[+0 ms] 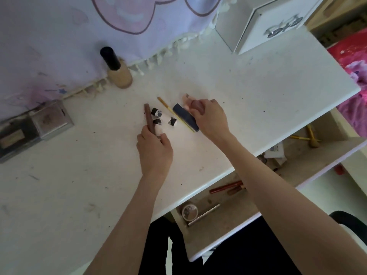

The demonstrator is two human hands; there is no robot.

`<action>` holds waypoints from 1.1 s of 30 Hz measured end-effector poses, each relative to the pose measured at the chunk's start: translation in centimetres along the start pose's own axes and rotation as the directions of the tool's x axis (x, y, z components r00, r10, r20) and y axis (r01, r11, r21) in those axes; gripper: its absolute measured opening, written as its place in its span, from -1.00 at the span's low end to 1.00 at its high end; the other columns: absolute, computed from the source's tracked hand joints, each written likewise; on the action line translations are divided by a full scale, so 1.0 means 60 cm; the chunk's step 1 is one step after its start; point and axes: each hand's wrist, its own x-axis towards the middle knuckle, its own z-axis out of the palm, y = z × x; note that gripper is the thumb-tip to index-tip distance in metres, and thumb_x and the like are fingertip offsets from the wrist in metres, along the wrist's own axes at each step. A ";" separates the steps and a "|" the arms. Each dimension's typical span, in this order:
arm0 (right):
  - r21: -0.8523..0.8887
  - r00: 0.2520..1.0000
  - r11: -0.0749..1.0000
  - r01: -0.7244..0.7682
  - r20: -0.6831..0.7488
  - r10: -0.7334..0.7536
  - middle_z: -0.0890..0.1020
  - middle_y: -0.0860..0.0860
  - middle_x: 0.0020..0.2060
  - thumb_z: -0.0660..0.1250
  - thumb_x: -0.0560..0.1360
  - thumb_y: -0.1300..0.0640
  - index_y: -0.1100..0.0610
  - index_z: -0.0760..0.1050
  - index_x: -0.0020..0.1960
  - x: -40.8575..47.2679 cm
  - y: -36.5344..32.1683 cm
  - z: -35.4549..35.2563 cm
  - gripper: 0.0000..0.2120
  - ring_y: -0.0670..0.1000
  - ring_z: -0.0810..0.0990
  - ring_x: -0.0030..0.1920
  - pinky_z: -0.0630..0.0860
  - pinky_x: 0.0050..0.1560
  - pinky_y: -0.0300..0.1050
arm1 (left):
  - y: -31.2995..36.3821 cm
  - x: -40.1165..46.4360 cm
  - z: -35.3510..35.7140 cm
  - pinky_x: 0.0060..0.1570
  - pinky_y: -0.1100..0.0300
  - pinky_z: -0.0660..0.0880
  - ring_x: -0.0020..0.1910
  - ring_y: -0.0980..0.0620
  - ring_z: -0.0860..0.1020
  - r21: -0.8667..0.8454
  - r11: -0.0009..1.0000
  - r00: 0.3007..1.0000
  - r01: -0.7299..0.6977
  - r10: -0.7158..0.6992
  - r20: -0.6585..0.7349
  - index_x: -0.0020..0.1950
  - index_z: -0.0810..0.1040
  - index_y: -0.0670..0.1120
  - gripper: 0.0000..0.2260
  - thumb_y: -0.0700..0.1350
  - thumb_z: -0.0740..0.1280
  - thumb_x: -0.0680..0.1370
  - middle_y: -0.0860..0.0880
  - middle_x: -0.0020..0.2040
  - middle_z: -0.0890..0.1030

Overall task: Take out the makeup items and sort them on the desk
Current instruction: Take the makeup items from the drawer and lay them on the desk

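Note:
On the white desk point(258, 96) my left hand point(154, 150) grips a brown stick-shaped tube point(149, 118) and a small white tube with a black band point(158, 128). Two more small white tubes with black caps point(156, 112) point(172, 121) lie just right of it. A thin yellow pencil point(165, 105) lies slanted beside a dark blue flat case point(185, 120). My right hand point(210, 118) holds a brownish-pink tube point(197, 107) right above the blue case's far end.
A foundation bottle with a black cap point(117, 70) stands at the back, by a fringed lilac cloth. A clear palette case point(33, 128) sits at left. The open drawer point(228, 219) below holds red sticks point(226, 186), a round compact point(190, 211) and a brush. A white box point(264, 24) stands at the back right.

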 end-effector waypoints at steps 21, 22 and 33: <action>0.052 0.988 0.991 0.121 -0.101 -0.116 0.29 0.07 0.45 0.17 0.59 0.07 0.18 0.14 0.49 -0.087 0.078 -0.011 -0.49 0.05 0.24 0.43 0.13 0.36 -0.18 | 0.002 -0.004 0.026 0.35 0.03 0.15 0.43 -0.09 0.17 0.123 0.942 0.947 -0.312 0.298 0.120 0.48 0.14 -0.19 -0.46 -0.05 0.23 0.57 -0.13 0.46 0.24; 0.047 0.988 0.992 0.119 -0.101 -0.114 0.29 0.08 0.45 0.18 0.59 0.08 0.20 0.15 0.48 -0.104 0.088 -0.012 -0.49 0.05 0.23 0.44 0.11 0.39 -0.18 | -0.006 -0.015 0.023 0.38 0.06 0.10 0.45 -0.08 0.14 0.110 0.940 0.941 -0.324 0.309 0.139 0.48 0.12 -0.20 -0.46 -0.07 0.22 0.57 -0.14 0.47 0.22; -0.247 0.928 0.930 0.272 -0.188 -0.321 0.59 0.20 0.04 0.31 0.46 0.28 0.27 0.58 0.03 -0.275 0.194 -0.008 -0.83 0.24 0.59 0.05 0.50 0.00 0.10 | -0.092 -0.206 0.006 0.23 -0.20 0.37 0.30 -0.26 0.40 0.264 0.699 0.745 -0.665 0.590 0.312 0.22 0.49 -0.25 -0.64 -0.32 0.36 0.43 -0.25 0.28 0.46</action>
